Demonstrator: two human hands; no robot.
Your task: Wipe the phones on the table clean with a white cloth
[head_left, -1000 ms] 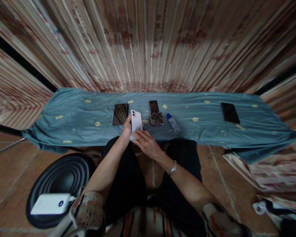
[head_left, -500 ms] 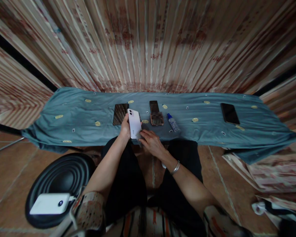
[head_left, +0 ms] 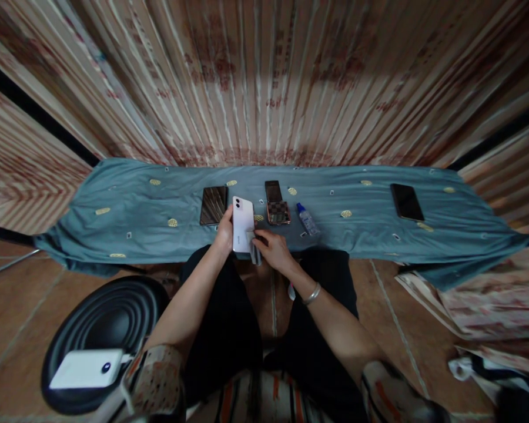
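Note:
A white smartphone (head_left: 243,220) with two rear cameras is gripped along its left edge by my left hand (head_left: 224,231), its back facing up at me. My right hand (head_left: 274,249) pinches a small grey cloth (head_left: 254,251) against the phone's lower right corner. Left of the phone lies a dark tablet-like phone (head_left: 214,205). To its right, an unfolded flip phone (head_left: 277,205) rests on the cloth-covered table, and beside that lies a clear bottle with a blue cap (head_left: 307,220).
A teal patterned cloth (head_left: 352,235) covers the narrow table. Another black phone (head_left: 407,202) lies toward its right end. On the floor at lower left, a black round stool (head_left: 152,299) carries a white power bank (head_left: 86,369) with a cable. Pleated curtains (head_left: 264,88) hang behind.
The white phone has turned more upright and sits slightly further right. My right hand has shifted the grey cloth on its lower corner, and more of the cloth shows.

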